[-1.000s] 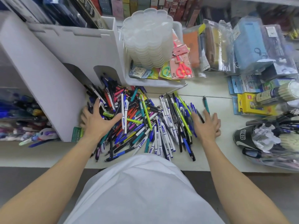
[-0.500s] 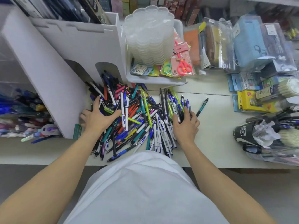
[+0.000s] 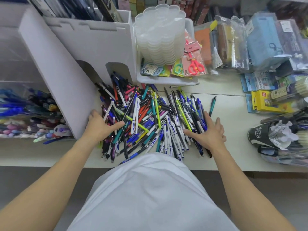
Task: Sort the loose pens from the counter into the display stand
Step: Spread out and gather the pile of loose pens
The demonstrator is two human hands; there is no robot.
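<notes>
A big heap of loose pens (image 3: 146,119) in many colours lies on the white counter (image 3: 233,130) in front of me. My left hand (image 3: 100,125) lies flat on the heap's left edge, fingers spread, holding nothing. My right hand (image 3: 208,132) rests palm down on the heap's right edge over white and blue pens, fingers apart. One teal pen (image 3: 212,105) lies alone to the right of the heap. The white display stand (image 3: 66,77) rises at the left, with filled clear pen compartments (image 3: 25,112) beside it.
A white tray (image 3: 166,80) with stacked clear containers (image 3: 158,34) and packaged scissors sits behind the heap. Packaged stationery crowds the back right. A yellow box (image 3: 266,102) and a black cup in a plastic bag (image 3: 261,135) stand at the right.
My right hand swept the right-hand pens in toward the heap, then slid back out to its right edge. The left hand stayed on the heap's left side.
</notes>
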